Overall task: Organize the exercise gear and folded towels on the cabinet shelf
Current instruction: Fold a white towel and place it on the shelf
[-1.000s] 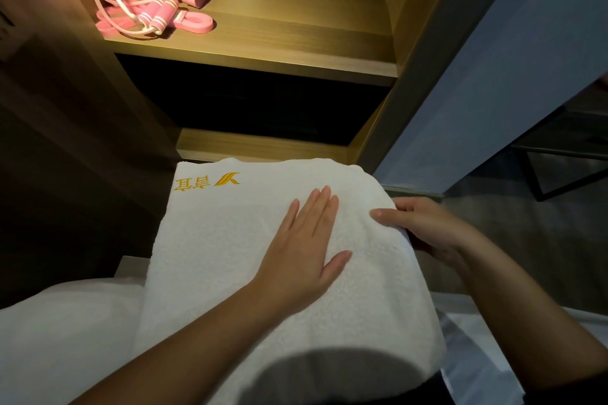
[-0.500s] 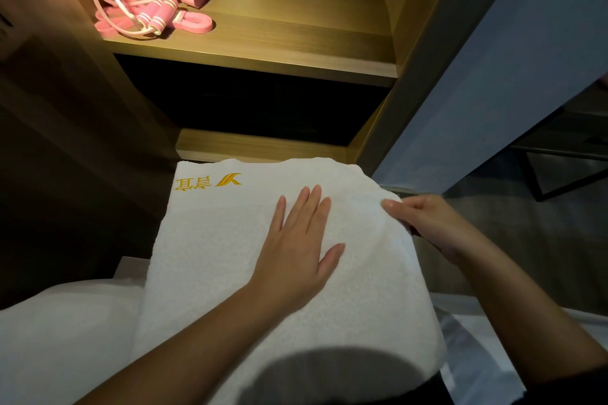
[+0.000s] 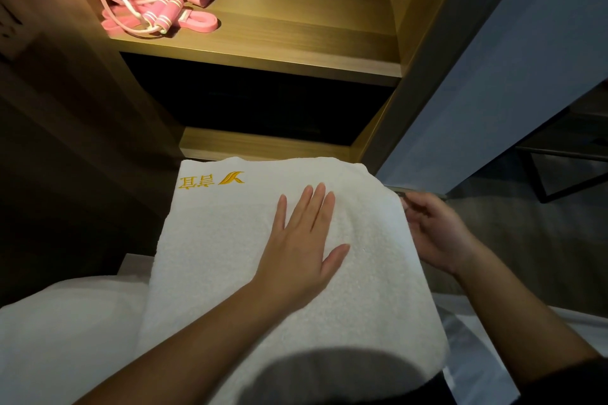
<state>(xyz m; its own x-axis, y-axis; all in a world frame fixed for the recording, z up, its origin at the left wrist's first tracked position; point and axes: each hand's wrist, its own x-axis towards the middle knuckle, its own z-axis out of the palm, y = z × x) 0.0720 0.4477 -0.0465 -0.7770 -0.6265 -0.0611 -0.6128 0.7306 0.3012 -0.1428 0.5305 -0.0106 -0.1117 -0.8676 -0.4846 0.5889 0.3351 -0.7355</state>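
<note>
Your right hand (image 3: 437, 233) has slid to the right edge of the towel (image 3: 223, 260), grip unclear; your left hand (image 3: 302, 250) presses flat, fingers straight. One white, gold-lettered folded towel lies at the bed's (image 3: 65, 332) far edge.

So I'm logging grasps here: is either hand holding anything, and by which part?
Left hand lies flat on the white towel, holding nothing. Right hand curls at the towel's right edge; an actual grip cannot be told.

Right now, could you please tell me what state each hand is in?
Left hand: open, flat on the folded white towel.
Right hand: fingers curled at the towel's right edge; a grip cannot be told.
</note>
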